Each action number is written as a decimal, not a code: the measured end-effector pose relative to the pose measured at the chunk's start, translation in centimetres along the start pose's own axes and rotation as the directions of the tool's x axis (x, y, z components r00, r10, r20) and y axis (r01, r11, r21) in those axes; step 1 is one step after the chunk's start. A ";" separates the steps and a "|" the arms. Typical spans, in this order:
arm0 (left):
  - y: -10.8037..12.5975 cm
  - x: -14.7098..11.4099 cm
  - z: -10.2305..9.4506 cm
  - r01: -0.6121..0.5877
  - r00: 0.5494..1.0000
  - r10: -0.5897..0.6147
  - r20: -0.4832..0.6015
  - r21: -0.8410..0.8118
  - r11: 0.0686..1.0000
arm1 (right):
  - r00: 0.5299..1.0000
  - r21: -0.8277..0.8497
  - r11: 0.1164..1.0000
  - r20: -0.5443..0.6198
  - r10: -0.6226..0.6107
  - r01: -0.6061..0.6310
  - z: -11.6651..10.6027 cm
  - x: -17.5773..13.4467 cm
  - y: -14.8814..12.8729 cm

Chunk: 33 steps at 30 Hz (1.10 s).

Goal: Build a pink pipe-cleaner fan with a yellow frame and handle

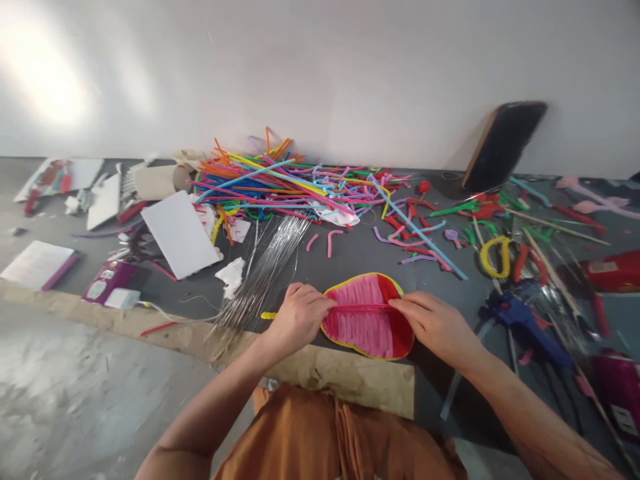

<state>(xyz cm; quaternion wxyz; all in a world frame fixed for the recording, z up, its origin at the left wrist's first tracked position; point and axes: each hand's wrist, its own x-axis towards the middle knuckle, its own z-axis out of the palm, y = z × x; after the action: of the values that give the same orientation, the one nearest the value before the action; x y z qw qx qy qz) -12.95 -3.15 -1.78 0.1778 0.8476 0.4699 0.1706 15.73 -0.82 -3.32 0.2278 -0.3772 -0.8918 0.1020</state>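
Note:
A red-pink pipe cleaner (361,308) stretches level between my two hands. My left hand (303,310) pinches its left end, and my right hand (435,323) pinches the right one. Directly beneath lies a leaf-like shape (367,337), striped in pink with a red section on the right and edged in yellow. Whether the pipe cleaner touches this shape I cannot tell. A short yellow twisted stem (269,315) sticks out to the left of my left hand. My fingers hide the ends of the pipe cleaner and part of the shape's edge.
A heap of colored pipe cleaners (265,177) lies by the wall. Thin metal wires (273,267) fan out left of my hands. To the right are a blue glue gun (530,320) and yellow-handled scissors (495,259). A phone (505,148) leans against the wall.

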 end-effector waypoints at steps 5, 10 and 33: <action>-0.4 -0.3 -0.7 0.030 0.999 -0.030 0.012 -0.034 0.999 | 0.999 -0.040 0.998 0.015 -0.041 0.041 -0.2 0.1 0.0; -0.1 -0.5 -1.3 0.034 0.999 -0.034 -0.022 0.017 0.999 | 0.998 -0.051 0.997 0.021 -0.054 0.055 -0.4 0.1 -0.1; 0.9 0.9 -0.3 -0.062 0.998 0.059 0.025 0.160 0.985 | 0.969 0.275 0.930 0.097 0.227 -0.245 -0.3 -0.6 -0.2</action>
<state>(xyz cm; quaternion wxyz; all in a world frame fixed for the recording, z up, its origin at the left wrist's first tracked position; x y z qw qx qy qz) -11.97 -2.79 -0.94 0.1086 0.8747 0.4544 0.1287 16.16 -1.38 -3.15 0.2373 -0.4415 -0.8229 0.2678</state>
